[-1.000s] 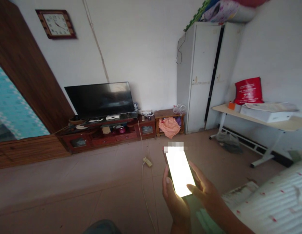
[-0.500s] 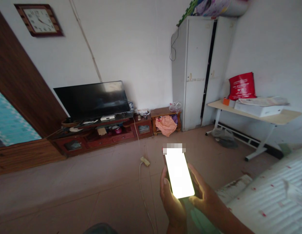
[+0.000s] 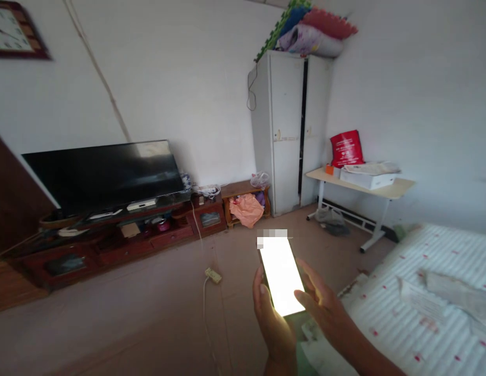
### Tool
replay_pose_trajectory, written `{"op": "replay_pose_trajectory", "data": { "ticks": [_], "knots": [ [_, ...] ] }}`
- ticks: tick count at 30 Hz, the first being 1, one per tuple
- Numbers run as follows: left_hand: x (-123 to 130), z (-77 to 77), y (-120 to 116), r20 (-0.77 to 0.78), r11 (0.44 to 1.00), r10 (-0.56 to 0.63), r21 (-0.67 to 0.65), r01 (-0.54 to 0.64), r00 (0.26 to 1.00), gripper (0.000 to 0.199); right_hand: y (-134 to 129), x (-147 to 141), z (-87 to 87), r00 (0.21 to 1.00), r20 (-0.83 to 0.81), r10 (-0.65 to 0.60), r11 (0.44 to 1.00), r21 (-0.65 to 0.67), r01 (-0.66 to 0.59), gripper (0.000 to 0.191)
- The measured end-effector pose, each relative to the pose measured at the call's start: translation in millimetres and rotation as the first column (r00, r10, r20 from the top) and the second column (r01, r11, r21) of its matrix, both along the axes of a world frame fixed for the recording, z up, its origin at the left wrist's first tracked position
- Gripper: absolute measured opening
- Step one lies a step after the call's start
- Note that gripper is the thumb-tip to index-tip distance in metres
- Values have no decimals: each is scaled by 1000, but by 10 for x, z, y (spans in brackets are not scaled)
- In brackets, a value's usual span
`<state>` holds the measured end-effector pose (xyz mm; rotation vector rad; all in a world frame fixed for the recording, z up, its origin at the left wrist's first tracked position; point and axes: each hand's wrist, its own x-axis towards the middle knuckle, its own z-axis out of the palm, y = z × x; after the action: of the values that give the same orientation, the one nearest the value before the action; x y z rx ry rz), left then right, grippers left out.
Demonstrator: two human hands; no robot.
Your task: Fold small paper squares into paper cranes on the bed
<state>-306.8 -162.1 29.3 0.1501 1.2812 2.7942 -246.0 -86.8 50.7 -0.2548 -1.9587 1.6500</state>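
I had white plaster walls (image 3: 180, 78) above a tiled floor (image 3: 110, 318) on my screen, with a wall clock (image 3: 11, 31) at upper left. A flat-screen TV (image 3: 104, 175) stood on a dark red wooden cabinet (image 3: 110, 243), near a white double-door wardrobe (image 3: 286, 130), a pale desk (image 3: 360, 188), and a striped bed (image 3: 423, 297).

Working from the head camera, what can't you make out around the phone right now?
Head view:
Phone: glare washes out the screen.
Blurred patch: hides the phone's top edge.
Left hand: the bottom edge cuts off the wrist.
Wall clock: the left edge cuts it off.
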Motion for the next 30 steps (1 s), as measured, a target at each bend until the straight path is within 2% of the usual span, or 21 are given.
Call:
{"op": "replay_pose_trajectory", "data": {
  "ticks": [4,10,13,17,21,25,28,30],
  "knots": [
    [142,69,257,18,992,-130,0,130,991,48,174,256,91,997,-73,-29,997,-66,24,58],
    [499,200,610,12,933,-359,40,359,933,52,353,694,159,973,-187,-133,986,-125,111,61],
    [663,251,696,-21,917,-395,55,396,918,51,388,896,177,967,-196,-163,977,-167,131,65],
    [850,245,744,-44,905,-419,62,421,907,48,420,1148,213,971,-179,-159,973,-198,123,72],
    [1046,201,756,-40,876,-479,38,480,877,47,472,1340,280,954,-89,-286,942,-210,262,58],
    [1209,149,751,-62,869,-494,-63,491,867,45,566,1455,338,934,-54,-352,927,-156,341,36],
    [1293,108,760,-48,848,-525,-115,517,850,49,642,1530,356,894,34,-446,894,-39,447,18],
    [1343,91,779,-15,834,-544,-122,538,839,50,667,1580,363,825,93,-557,830,56,554,28]
  ]
}}
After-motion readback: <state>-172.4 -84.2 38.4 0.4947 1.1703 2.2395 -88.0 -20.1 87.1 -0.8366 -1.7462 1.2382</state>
